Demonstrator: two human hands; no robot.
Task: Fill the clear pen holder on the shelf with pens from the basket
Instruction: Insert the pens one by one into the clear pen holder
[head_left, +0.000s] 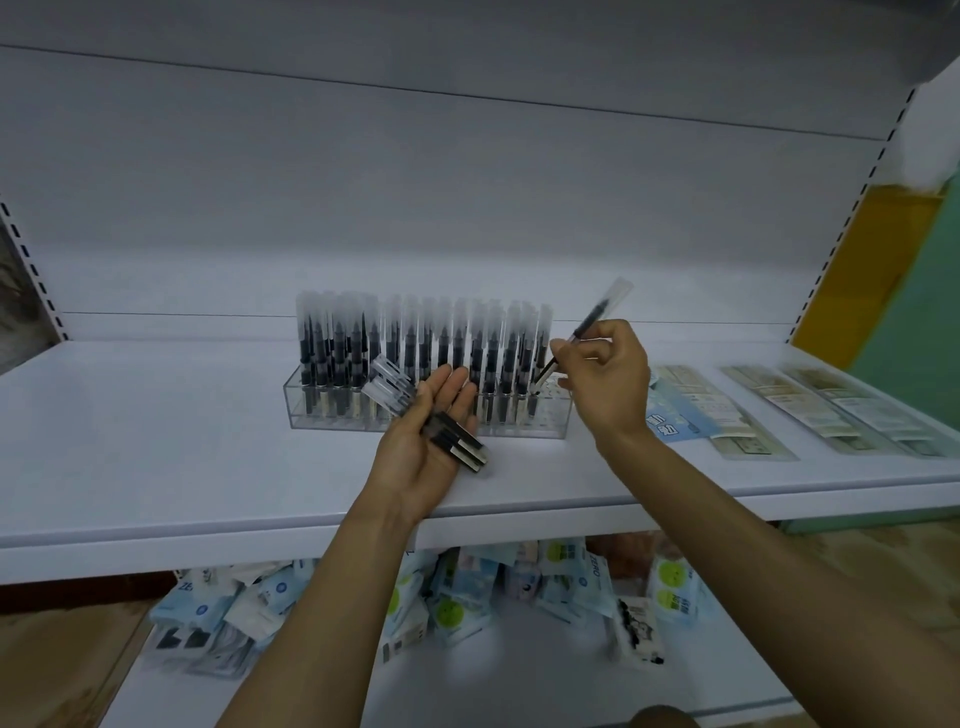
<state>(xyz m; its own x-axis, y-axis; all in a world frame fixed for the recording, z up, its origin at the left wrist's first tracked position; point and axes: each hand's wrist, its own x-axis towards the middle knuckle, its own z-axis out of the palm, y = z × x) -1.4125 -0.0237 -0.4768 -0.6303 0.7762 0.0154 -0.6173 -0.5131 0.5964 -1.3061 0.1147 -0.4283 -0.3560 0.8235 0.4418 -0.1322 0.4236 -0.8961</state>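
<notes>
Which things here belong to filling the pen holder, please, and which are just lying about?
Job: clear plastic pen holder; black clear-capped pens standing in it; loose pens in left hand; single black pen pinched by right hand.
Lying about: flat blue and beige packets on white shelf; packets on lower shelf.

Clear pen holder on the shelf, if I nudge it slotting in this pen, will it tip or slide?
The clear pen holder looks low and wide, so tipping seems unlikely. On the smooth white shelf it may slide. Its many standing pens probably add weight.
</notes>
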